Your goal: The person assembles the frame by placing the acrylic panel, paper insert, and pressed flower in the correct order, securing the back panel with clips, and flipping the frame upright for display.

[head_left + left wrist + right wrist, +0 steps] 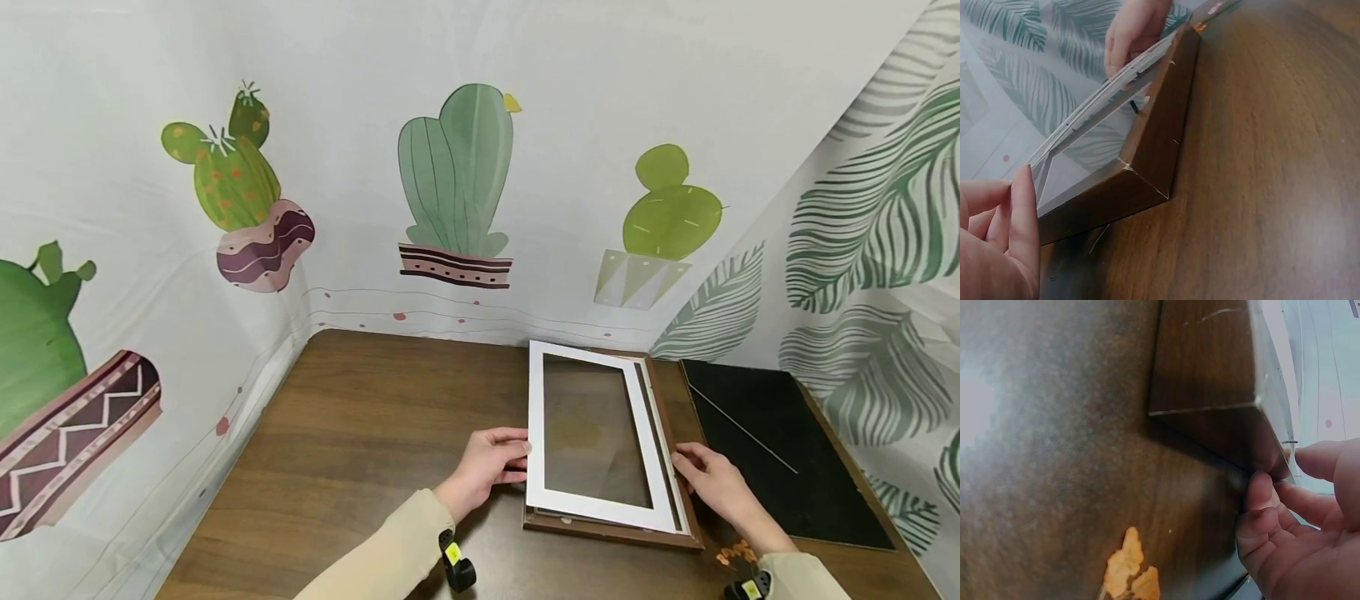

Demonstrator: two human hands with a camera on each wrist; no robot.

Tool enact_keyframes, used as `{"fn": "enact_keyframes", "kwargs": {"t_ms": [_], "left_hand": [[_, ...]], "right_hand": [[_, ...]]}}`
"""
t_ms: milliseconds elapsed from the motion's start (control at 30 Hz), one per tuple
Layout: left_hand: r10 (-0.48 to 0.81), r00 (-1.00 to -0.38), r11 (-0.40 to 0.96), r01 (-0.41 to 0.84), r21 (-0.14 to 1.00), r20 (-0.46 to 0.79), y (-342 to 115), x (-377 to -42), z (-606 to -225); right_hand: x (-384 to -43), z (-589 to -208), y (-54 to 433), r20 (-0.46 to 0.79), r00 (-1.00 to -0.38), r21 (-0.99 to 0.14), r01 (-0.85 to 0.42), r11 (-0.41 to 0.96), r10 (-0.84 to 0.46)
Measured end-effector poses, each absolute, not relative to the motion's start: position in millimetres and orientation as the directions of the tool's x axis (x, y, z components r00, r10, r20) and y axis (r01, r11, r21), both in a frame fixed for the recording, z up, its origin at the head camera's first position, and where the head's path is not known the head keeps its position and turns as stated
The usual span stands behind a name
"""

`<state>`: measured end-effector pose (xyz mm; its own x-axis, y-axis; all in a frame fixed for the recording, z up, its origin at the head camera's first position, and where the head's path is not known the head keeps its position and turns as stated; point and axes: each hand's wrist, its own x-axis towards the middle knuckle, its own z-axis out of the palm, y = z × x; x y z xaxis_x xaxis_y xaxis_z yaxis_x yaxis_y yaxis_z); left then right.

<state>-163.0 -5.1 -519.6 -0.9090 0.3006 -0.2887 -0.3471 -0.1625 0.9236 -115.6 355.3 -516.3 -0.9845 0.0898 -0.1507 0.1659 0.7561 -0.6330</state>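
A brown wooden picture frame (pixel 611 537) lies on the table at right of centre. Over it sits a white rectangular mat (pixel 592 505), raised along its left side and tilted, with a see-through window. My left hand (pixel 486 468) pinches the mat's left edge between thumb and fingers; the left wrist view shows thin sheets slanting up from the frame (pixel 1159 125) to that hand (pixel 997 244). On the opposite side, my right hand (pixel 716 485) grips the frame's right edge. In the right wrist view, its thumb is above the rim and its fingers are against the side.
Right of the frame lies a black board (pixel 817 450) with a thin rod (pixel 742 427) across it. Orange dried petals or leaves (pixel 1124 565) lie near my right wrist. Behind the wooden table (pixel 390 400) hangs a white cloth (pixel 345 167) printed with cacti and leaves.
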Motion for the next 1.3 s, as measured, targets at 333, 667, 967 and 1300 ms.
{"fn": "enact_keyframes", "kwargs": {"t_ms": [333, 667, 967, 1300], "left_hand": [[0.273, -0.956, 0.005, -0.106, 0.994, -0.103, 4, -162, -524], [0.298, -0.954, 0.185, 0.012, 0.983, -0.045, 8, -162, -524], [0.286, -0.952, 0.386, 0.214, 0.898, 0.104, 9, -161, -528], [0.257, -0.962, 0.463, 0.208, 0.861, 0.094, 5, -160, -528]], "right_hand": [[-117, -516, 355, -0.17, -0.98, -0.629, 0.185, 0.755, 0.098], [-116, -515, 352, -0.147, -0.985, -0.629, 0.161, 0.76, 0.088], [-116, -514, 350, -0.131, -0.988, -0.625, 0.147, 0.767, 0.082], [-117, -510, 345, -0.114, -0.991, -0.596, 0.129, 0.792, 0.076]]}}
